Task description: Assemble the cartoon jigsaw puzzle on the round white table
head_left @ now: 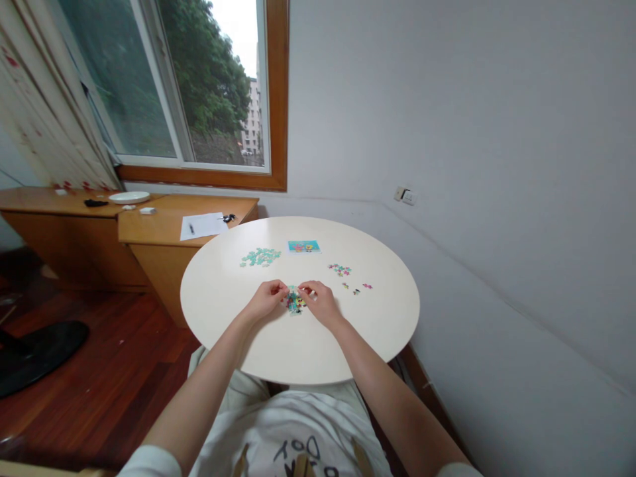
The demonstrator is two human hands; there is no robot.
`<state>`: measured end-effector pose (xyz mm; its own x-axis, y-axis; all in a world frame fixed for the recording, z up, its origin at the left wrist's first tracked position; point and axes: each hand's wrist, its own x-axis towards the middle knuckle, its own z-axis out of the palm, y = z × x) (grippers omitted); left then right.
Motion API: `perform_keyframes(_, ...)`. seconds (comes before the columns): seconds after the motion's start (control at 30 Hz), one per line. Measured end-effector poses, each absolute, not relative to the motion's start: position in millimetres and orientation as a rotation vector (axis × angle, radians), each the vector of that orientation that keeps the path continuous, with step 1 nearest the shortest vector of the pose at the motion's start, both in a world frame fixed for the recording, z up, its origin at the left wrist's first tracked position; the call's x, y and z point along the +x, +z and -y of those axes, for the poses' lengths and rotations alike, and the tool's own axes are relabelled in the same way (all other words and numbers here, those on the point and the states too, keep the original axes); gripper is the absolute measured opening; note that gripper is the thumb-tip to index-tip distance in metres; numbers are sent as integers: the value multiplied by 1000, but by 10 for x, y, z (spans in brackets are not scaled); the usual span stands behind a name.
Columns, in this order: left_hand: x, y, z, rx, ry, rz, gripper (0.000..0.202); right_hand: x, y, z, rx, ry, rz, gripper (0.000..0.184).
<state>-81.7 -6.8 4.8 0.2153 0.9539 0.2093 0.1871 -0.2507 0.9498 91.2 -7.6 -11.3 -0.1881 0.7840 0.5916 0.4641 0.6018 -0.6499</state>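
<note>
A partly joined jigsaw puzzle [295,303] in teal, yellow and pink lies on the white oval table [288,351], between my two hands. At its upper left edge is my left hand [268,296], fingers curled and pinched together. My right hand [320,299] reaches the upper right edge, thumb and forefinger pressed close over it. Any piece inside either pinch is too small and covered to make out. Beyond the hands, a picture card [303,246] in blue with colourful figures lies flat.
A pile of teal puzzle pieces [261,257] spreads at the back left of the table. Pink and mixed pieces [340,269] lie at the right, with a few strays nearer. A wooden cabinet [159,258] holds paper [203,226], keys [228,218] and a white plate [129,197].
</note>
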Motion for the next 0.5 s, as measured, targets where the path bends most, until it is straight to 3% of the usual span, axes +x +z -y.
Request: perform_keyframes(0.5, -833, 15, 56, 1646, 1100, -1053, 24, 910, -74, 101, -1013, 419, 1844, 11)
